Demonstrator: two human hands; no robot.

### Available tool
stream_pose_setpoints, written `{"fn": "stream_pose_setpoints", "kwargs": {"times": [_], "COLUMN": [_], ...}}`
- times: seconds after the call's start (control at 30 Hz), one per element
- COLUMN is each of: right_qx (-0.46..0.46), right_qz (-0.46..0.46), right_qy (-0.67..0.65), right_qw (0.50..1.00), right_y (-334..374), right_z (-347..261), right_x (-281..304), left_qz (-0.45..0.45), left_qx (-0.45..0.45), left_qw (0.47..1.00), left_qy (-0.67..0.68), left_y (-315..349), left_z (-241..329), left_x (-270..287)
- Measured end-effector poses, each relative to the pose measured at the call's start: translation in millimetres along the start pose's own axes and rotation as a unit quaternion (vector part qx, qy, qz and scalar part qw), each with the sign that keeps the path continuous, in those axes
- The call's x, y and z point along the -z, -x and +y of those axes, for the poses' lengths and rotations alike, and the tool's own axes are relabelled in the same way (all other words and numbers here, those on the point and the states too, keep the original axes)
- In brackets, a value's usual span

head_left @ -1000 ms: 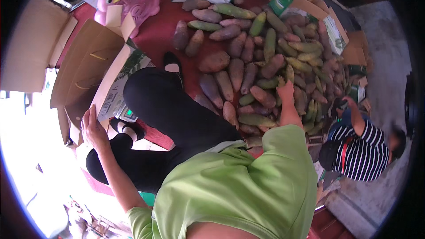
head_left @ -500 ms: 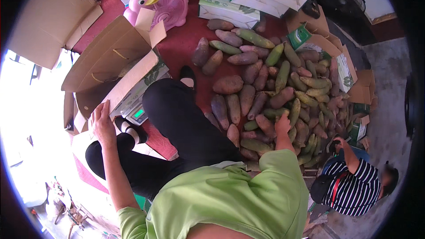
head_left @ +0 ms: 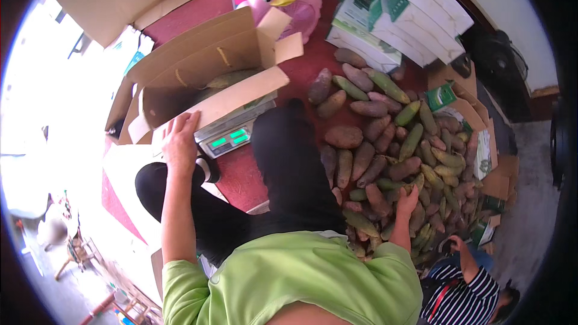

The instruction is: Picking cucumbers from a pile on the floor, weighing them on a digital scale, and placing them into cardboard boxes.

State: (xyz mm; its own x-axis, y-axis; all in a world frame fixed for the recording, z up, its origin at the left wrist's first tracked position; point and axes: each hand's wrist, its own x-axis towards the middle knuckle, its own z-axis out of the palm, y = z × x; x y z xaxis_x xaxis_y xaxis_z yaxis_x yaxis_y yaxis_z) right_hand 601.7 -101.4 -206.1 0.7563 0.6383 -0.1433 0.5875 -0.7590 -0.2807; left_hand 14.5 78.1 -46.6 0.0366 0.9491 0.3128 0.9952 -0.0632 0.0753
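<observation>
My left hand [head_left: 180, 141] is at the near corner of an open cardboard carton [head_left: 198, 48], fingers over its long flap [head_left: 241, 97]. Beneath the carton is a scale with a green lit display [head_left: 231, 138]. A few long vegetables [head_left: 232, 78] lie inside, partly hidden by the flap. On my right, my right hand [head_left: 407, 203] reaches into a big pile of long, thick green and purplish-brown root vegetables [head_left: 361, 159]. Its fingers close on the end of a green one [head_left: 390, 185]; part of the grip is hidden.
Beyond the carton is a pink duck-shaped plastic item [head_left: 283, 1]. White and green boxes [head_left: 415, 12] are stacked at the far right, near a black fan [head_left: 497, 57]. Another open carton [head_left: 481, 138] borders the pile. A person in a striped top [head_left: 460, 289] is at the lower right.
My view has swung left, so the scene sits further right and the carton's inside shows more. My left hand stays at the flap and my right hand at the green vegetable.
</observation>
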Motion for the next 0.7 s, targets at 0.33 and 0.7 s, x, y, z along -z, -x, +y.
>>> {"fn": "stream_pose_setpoints", "kwargs": {"times": [0.33, 0.7], "right_qx": [0.245, 0.395], "right_qz": [0.048, -0.187], "right_qy": [-0.388, -0.656], "right_qw": [0.888, 0.615], "right_y": [-11, 82], "right_z": [-211, -457], "right_x": [79, 97], "left_qz": [-0.011, 0.003], "left_qx": [-0.011, -0.006], "left_qw": [0.999, 0.999], "left_qy": [0.033, 0.05], "left_y": [5, 4], "left_z": [-7, -10], "left_x": [2, -2]}}
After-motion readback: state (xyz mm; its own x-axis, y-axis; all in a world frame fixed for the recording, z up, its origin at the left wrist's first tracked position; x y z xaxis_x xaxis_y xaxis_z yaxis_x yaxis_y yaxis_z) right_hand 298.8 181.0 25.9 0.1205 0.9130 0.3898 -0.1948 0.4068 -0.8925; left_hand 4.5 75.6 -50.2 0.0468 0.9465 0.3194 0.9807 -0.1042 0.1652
